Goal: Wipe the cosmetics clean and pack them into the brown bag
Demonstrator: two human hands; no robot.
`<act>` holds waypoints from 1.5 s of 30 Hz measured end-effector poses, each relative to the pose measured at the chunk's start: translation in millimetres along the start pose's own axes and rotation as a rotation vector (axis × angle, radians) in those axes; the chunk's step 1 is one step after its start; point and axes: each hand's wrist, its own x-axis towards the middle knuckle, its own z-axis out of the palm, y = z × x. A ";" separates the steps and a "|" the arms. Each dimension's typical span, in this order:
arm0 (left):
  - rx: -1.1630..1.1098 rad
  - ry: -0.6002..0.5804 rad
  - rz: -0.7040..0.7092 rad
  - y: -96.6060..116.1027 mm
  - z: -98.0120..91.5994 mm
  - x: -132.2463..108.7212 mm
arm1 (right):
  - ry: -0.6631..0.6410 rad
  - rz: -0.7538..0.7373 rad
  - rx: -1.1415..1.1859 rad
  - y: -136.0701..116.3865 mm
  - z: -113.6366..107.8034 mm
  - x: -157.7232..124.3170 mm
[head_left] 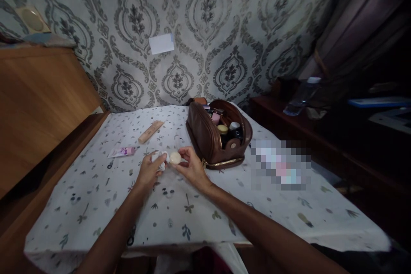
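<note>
My right hand (192, 167) pinches a small round cream-coloured jar (175, 157) between thumb and fingers, just above the patterned tablecloth (167, 205). My left hand (148, 171) is closed around a crumpled white tissue (160, 158) and presses it against the jar's left side. Both hands meet near the table's middle, just left of an open brown leather toiletry bag (208, 137) with several small bottles and jars standing inside it.
A pink tube (122, 151) and a tan tube (150, 132) lie on the cloth beyond my left hand. A wooden headboard (41, 107) rises at the left. A dark shelf with a plastic water bottle (302, 96) stands at the right. Patterned wallpaper lies behind.
</note>
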 end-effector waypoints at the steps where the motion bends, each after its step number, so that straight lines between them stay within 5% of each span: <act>1: -0.002 0.009 0.012 -0.6 0.4 0.0 | -0.002 0.014 0.024 0.9 -0.1 1.4; 7: 0.092 0.001 0.065 -4.9 -3.1 3.2 | -0.059 0.067 0.124 0.3 -2.3 6.8; 13: 0.194 0.111 0.108 -2.9 -1.8 1.6 | -0.142 0.132 0.176 -7.2 -0.6 4.5; 20: 0.191 0.064 0.026 -14.4 -3.8 -1.4 | 0.011 0.139 0.224 1.1 -3.3 9.3; 31: 0.308 0.014 0.274 -0.3 1.9 -3.4 | 0.034 0.134 0.265 2.5 -5.2 8.7; 38: 0.208 0.005 0.035 -11.1 -1.0 1.6 | -0.090 0.141 0.260 -2.3 -5.5 6.4; 45: 0.194 -0.075 0.006 -12.8 -2.8 0.8 | -0.246 0.118 0.270 -9.4 -9.3 5.7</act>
